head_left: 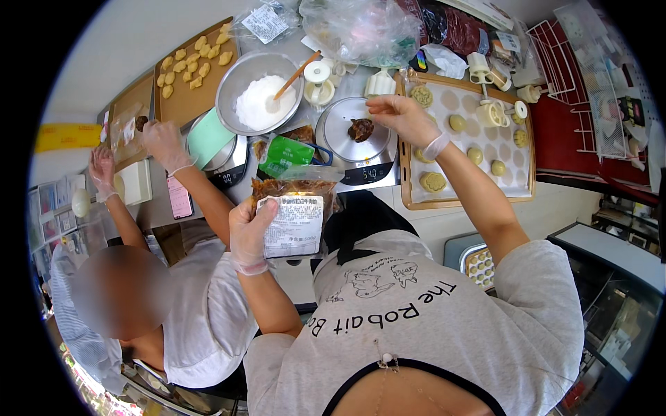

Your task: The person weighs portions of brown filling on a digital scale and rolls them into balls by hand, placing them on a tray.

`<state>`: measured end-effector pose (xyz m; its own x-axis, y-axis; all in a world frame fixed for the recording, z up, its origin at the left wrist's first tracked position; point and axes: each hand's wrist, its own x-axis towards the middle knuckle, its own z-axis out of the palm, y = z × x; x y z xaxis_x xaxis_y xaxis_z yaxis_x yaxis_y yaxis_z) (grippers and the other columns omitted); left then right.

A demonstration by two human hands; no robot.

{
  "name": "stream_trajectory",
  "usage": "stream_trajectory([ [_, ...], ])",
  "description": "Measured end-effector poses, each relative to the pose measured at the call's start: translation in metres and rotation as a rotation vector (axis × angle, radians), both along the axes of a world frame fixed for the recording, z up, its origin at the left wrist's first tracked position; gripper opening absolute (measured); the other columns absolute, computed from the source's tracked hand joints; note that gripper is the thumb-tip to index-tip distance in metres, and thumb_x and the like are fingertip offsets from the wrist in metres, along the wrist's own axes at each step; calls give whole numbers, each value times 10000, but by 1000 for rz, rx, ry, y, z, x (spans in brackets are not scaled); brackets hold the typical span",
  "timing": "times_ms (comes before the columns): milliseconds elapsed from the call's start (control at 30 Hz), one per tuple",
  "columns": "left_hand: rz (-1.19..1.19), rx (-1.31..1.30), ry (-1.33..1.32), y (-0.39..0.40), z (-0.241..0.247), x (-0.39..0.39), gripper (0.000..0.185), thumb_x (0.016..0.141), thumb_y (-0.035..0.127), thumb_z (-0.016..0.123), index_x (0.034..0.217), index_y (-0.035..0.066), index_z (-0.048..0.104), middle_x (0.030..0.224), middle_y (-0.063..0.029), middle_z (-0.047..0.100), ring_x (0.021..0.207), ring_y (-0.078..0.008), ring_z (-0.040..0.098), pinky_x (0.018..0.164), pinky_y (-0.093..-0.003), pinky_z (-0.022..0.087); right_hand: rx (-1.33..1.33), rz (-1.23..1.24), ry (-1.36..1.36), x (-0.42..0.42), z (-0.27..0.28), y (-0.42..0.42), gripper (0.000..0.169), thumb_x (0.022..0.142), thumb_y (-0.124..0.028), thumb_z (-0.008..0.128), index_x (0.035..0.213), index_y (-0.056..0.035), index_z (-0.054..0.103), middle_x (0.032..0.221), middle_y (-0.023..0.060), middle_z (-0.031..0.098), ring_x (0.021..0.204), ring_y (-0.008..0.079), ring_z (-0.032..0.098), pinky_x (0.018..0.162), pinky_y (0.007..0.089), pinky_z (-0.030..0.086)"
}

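In a clear glove, my left hand (252,231) grips a labelled plastic pouch of brown filling (294,223), held upright in front of my body. My right hand (398,117), gloved too, hovers at the right edge of a round steel scale plate (341,140), fingers a little bent, with nothing seen in them. A dark brown lump of filling (360,130) lies on that plate, just left of my right fingertips. The scale's display (368,174) is lit. Behind the pouch lies a green packet (286,155).
A tray (406,195) with pale dough balls, pressed cakes and plunger moulds stands right. A steel bowl of white powder (260,99) with a wooden stick and a tray of dough pieces (195,31) are left. A co-worker's gloved hands (164,143) work at far left, near a second scale.
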<state>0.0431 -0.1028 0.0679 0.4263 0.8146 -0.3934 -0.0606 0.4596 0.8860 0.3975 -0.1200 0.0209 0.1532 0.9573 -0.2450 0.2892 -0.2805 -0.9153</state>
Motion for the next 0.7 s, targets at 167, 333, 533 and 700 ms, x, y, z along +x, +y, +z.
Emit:
stream_trajectory([
  [167,15,-14,-15,-3,0,1,245,859,152,654,1000,-46,635,857,-59,661,714,-81,584,641,-221,458,7,27,-42,-1,3,1,323,841,-33,625,1161,-7,594,1039,64,649,956,123,604,872,257,484],
  [333,23,-28,-12,-6,-2,-1,246,853,148,661,1008,-41,637,855,-54,661,716,-80,581,645,-222,458,-13,81,-201,-21,10,-7,268,802,-48,670,1062,-26,610,935,45,651,829,102,602,781,251,498],
  [533,22,6,19,-8,-4,-5,249,851,158,663,999,-41,640,853,-55,663,717,-83,580,646,-229,454,77,14,-422,-34,-1,-9,189,761,-71,682,932,-35,609,800,67,621,702,151,599,674,274,500],
  [700,42,2,-10,-9,3,3,259,846,160,666,1002,-45,637,848,-50,654,725,-73,564,641,-224,442,230,-47,-421,-36,-17,-10,131,754,-85,617,879,-76,652,891,93,637,797,287,626,719,353,498],
])
